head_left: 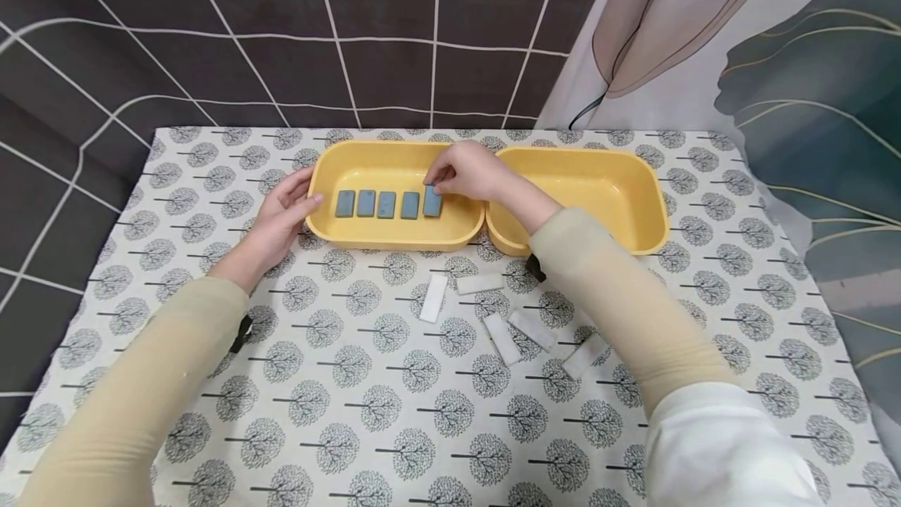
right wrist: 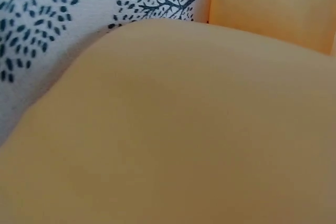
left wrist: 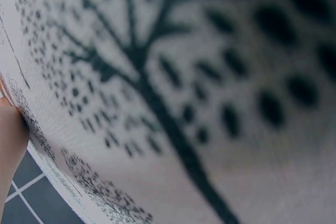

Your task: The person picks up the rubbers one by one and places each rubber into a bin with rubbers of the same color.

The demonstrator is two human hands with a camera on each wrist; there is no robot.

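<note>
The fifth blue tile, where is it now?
In the head view, the fifth blue tile ends the row's right side inside the left yellow tray, pinched by the right hand.

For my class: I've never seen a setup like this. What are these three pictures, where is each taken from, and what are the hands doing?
No machine here: a person works with bare hands and wears three cameras. The wide picture comes from the head camera, looking down at a table with a tree-print cloth. The other two come from wrist cameras, so close that they show only blurred cloth and yellow plastic.

Two yellow trays sit side by side. The left tray holds a row of five blue-grey tiles. The right hand pinches the rightmost tile. The left hand rests open against the tray's left end. The right tray looks empty. Five white pieces lie on the cloth nearer the person.
</note>
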